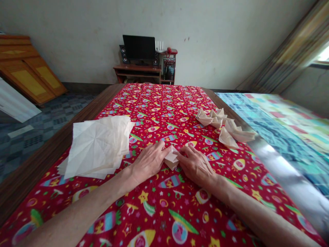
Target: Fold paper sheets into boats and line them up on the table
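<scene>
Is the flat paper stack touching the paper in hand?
Apart. The head view shows red cloth and the left hand between stack and folded paper.

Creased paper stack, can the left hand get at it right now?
Probably yes: only red patterned cloth shows between the left hand and the paper stack, though that hand holds the folded paper.

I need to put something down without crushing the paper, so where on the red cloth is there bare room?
The widest bare stretch of red cloth runs toward its far edge, between the paper stack and the folded pieces. Another lies nearer, between the forearms. It's crowded in between, where the left hand and right hand hold a small folded paper.
</scene>
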`<act>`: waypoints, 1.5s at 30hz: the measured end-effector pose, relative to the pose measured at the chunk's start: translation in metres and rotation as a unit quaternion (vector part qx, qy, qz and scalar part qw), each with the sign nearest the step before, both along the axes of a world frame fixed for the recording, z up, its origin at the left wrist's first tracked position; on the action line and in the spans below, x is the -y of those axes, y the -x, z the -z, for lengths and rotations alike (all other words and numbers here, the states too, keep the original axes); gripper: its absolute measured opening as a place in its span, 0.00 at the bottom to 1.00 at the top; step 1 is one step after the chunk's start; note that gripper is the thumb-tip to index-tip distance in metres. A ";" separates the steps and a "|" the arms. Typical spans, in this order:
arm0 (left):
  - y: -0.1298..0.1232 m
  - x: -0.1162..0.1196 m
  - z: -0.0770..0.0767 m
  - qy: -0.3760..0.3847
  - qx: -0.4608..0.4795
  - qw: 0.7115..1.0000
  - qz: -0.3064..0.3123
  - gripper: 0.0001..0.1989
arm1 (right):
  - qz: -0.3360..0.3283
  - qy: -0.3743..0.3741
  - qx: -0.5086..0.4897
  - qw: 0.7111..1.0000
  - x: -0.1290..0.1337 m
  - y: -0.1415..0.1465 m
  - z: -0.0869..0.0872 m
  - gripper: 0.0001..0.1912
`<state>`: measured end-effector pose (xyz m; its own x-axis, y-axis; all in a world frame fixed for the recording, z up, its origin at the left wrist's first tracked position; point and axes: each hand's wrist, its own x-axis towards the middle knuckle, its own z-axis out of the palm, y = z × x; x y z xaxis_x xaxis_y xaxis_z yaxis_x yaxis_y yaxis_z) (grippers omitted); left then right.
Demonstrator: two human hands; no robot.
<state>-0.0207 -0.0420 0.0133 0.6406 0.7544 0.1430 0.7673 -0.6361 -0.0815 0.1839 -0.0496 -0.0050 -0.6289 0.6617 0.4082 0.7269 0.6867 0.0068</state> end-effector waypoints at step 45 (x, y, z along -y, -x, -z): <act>0.017 0.018 -0.003 -0.020 -0.012 0.999 0.033 0.11 | -0.133 0.029 -0.089 0.987 -0.002 -0.007 -0.001 0.12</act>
